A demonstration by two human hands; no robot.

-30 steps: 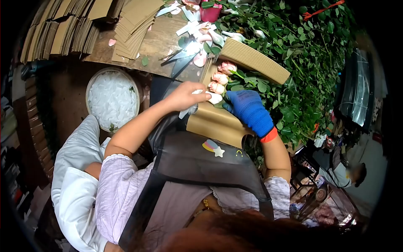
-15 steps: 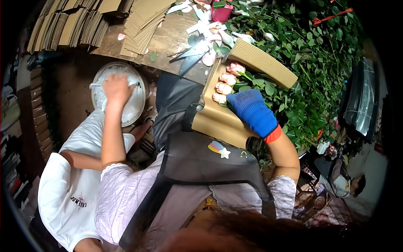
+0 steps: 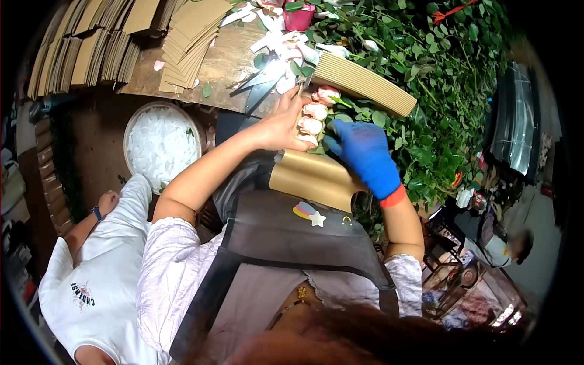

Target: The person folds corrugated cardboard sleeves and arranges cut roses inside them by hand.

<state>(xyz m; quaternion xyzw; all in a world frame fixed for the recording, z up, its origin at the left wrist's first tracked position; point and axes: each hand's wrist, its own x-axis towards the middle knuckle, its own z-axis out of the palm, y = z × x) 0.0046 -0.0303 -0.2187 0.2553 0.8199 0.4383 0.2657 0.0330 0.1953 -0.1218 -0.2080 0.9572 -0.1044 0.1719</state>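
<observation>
Several pale pink roses [image 3: 314,111] lie in a row on brown corrugated cardboard [image 3: 316,173], their heads toward my left. My bare left hand [image 3: 283,125] curves around the heads, thumb at the near end and fingers at the far end. Whether it also holds something small is hidden. My right hand [image 3: 362,149], in a blue knit glove with an orange cuff, is beside the roses over the stems and leaves. Its thumb and fingers are apart, slightly blurred, and nothing shows between them. A raised cardboard flap [image 3: 365,82] stands beyond the roses.
A round basin [image 3: 161,143] of white pieces stands at left, near a person in white clothes [image 3: 100,292]. Cardboard sheets [image 3: 191,42] lie on the wooden table [image 3: 225,70]. White scraps, petals and a pink container [image 3: 298,17] lie farther back. Leafy stems [image 3: 438,128] fill the right.
My left hand has moved from the basin to the rose heads. My gloved right hand has drawn slightly away from the nearest rose. The person at left has moved an arm.
</observation>
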